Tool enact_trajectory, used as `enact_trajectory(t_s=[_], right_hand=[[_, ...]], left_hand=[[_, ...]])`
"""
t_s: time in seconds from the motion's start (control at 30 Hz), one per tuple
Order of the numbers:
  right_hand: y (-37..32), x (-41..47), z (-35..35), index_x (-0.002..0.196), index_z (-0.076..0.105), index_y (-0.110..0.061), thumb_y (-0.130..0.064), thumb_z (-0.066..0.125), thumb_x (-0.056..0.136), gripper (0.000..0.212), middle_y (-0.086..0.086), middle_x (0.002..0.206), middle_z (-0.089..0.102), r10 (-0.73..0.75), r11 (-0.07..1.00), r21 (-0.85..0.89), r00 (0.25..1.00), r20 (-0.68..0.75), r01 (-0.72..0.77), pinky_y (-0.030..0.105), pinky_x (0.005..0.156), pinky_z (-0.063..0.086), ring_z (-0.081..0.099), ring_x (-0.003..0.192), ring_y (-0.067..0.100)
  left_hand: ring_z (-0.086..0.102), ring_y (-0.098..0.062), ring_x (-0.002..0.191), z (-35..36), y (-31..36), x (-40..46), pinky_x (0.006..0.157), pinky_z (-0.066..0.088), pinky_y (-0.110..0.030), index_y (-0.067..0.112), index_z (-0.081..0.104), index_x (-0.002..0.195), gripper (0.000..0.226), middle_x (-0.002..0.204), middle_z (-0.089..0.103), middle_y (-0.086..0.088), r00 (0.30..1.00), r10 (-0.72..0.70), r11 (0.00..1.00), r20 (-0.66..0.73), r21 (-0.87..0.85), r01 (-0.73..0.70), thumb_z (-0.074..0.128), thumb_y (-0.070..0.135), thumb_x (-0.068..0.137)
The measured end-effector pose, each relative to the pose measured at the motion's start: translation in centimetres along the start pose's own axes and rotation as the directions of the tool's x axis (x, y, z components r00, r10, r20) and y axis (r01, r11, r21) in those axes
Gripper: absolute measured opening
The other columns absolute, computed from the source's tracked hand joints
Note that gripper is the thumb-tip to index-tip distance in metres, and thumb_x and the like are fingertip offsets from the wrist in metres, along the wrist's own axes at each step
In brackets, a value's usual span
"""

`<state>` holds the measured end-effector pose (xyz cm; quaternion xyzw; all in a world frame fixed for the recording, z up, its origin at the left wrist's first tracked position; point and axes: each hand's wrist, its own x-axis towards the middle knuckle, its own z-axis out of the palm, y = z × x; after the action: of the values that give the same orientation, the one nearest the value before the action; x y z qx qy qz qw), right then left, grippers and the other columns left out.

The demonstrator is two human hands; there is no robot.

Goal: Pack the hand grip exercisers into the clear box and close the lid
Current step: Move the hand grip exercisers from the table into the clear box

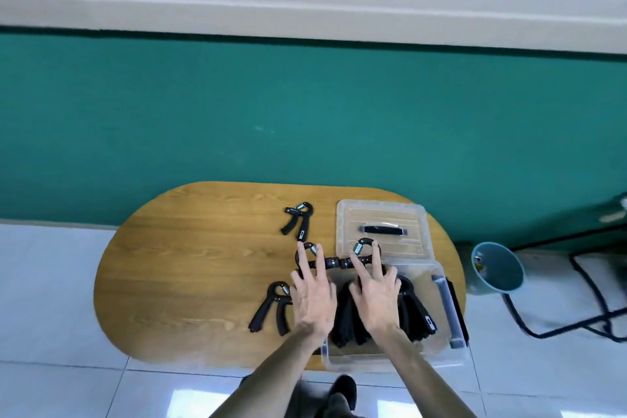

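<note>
Wooden oval table (176, 268) stands against a green wall. On it the clear box (437, 360) holds a black heap of exercisers (353, 322), uncountable, handles toward the viewer. Its lid (383, 214) lies behind. Left hand (314, 299) and right hand (376, 288) each grasp one exerciser, coils pointing away. Two more exercisers (298, 219) (271, 307) lie loose, left of the box.

Both forearms extended forward — left hand (314, 299) and right hand (376, 292) side by side, fingers (356, 263) spread.
</note>
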<state>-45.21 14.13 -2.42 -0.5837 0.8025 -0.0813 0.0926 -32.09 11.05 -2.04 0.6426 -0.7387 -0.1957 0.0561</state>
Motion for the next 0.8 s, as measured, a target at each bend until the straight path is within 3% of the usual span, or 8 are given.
enact_trajectory(t_s=[0.1, 0.23, 0.37, 0.43, 0.53, 0.8], right_hand=[[4.3, -1.0, -0.3, 0.148, 0.044, -0.039, -0.023, 0.072, 0.087, 0.069, 0.012, 0.166, 0.017, 0.024, 1.0, -0.008, 1.0, -0.001, -0.024, 0.052, 0.084, 0.048, 0.046, 0.096, 0.036], [9.2, -2.1, 0.0, 0.15, 0.037, -0.043, -0.023, 0.067, 0.089, 0.071, 0.008, 0.168, 0.012, 0.059, 0.998, -0.017, 0.996, 0.071, -0.058, 0.05, 0.083, 0.046, 0.042, 0.096, 0.033], [12.2, -2.5, 0.5, 0.152, 0.03, -0.046, -0.027, 0.058, 0.095, 0.067, 0.003, 0.169, 0.001, 0.082, 0.997, -0.014, 0.986, 0.145, -0.08, 0.052, 0.095, 0.041, 0.04, 0.106, 0.033], [13.4, -2.8, 1.0, 0.15, 0.037, -0.043, -0.024, 0.063, 0.092, 0.067, 0.005, 0.169, 0.006, 0.094, 0.995, 0.009, 0.986, 0.139, -0.096, 0.054, 0.093, 0.042, 0.042, 0.103, 0.033], [15.0, -3.0, 2.0, 0.146, 0.045, -0.041, -0.019, 0.071, 0.085, 0.071, 0.008, 0.167, 0.015, 0.109, 0.992, 0.048, 0.984, 0.142, -0.117, 0.057, 0.09, 0.046, 0.044, 0.099, 0.034], [16.5, -1.7, 4.2, 0.152, 0.034, -0.041, -0.021, 0.055, 0.097, 0.062, 0.003, 0.169, 0.0, 0.074, 0.992, 0.077, 0.96, 0.271, -0.098, 0.061, 0.104, 0.035, 0.036, 0.114, 0.035]], left_hand=[[0.042, -0.028, 0.107, 1.9, 3.2, -1.1, 0.086, 0.046, -0.036, 0.022, -0.011, 0.161, 0.082, 0.162, -0.03, -0.015, 0.999, 0.034, 0.998, 0.028, 0.045, -0.035, 0.046, 0.026, 0.101], [0.038, -0.031, 0.123, 4.7, 6.1, -2.2, 0.099, 0.043, -0.038, 0.024, -0.009, 0.161, 0.081, 0.164, -0.027, -0.015, 0.994, 0.044, 0.997, 0.104, 0.062, -0.051, 0.047, 0.024, 0.102], [0.043, -0.025, 0.114, 6.6, 7.5, -2.6, 0.088, 0.045, -0.032, 0.025, -0.012, 0.16, 0.083, 0.165, -0.026, -0.013, 0.991, 0.028, 0.995, 0.134, 0.094, -0.041, 0.047, 0.025, 0.102], [0.044, -0.024, 0.112, 7.6, 7.7, -2.5, 0.085, 0.046, -0.031, 0.027, -0.013, 0.16, 0.084, 0.165, -0.027, -0.012, 0.989, 0.019, 0.993, 0.149, 0.112, -0.036, 0.048, 0.025, 0.102], [0.044, -0.024, 0.114, 8.9, 7.9, -2.2, 0.086, 0.049, -0.032, 0.026, -0.01, 0.16, 0.083, 0.164, -0.029, -0.012, 0.983, 0.002, 0.993, 0.186, 0.118, -0.024, 0.048, 0.024, 0.101], [0.04, -0.025, 0.117, 12.5, 9.2, -1.3, 0.093, 0.043, -0.036, 0.025, -0.003, 0.161, 0.086, 0.165, -0.025, -0.013, 0.965, -0.149, 0.985, 0.215, 0.118, 0.125, 0.052, 0.012, 0.097]])
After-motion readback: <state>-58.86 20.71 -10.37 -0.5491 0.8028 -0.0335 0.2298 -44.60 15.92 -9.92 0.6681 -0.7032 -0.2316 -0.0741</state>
